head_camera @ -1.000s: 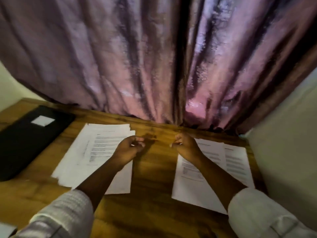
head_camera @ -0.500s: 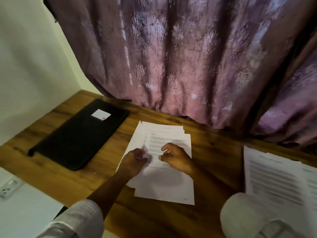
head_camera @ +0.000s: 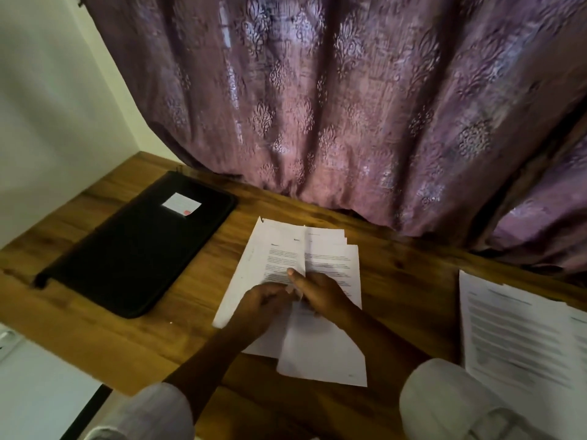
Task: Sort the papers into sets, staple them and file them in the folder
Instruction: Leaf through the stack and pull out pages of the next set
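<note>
Two-handed over the papers (head_camera: pixel 273 255) mid-table (head_camera: pixel 406 281): pinches the top sheet (head_camera: pixel 320 354) with right hand (head_camera: pixel 320 293), thumb on top; curls left hand (head_camera: pixel 265 301) against the sheet's edge, grip impossible to tell. Lies between black folder (head_camera: pixel 136 249) at left and another stack (head_camera: pixel 514 328) at right.

A patterned purple curtain (head_camera: pixel 333 106) hangs behind the wooden desk (head_camera: pixel 111 328), beside a pale wall (head_camera: pixel 47 106).
</note>
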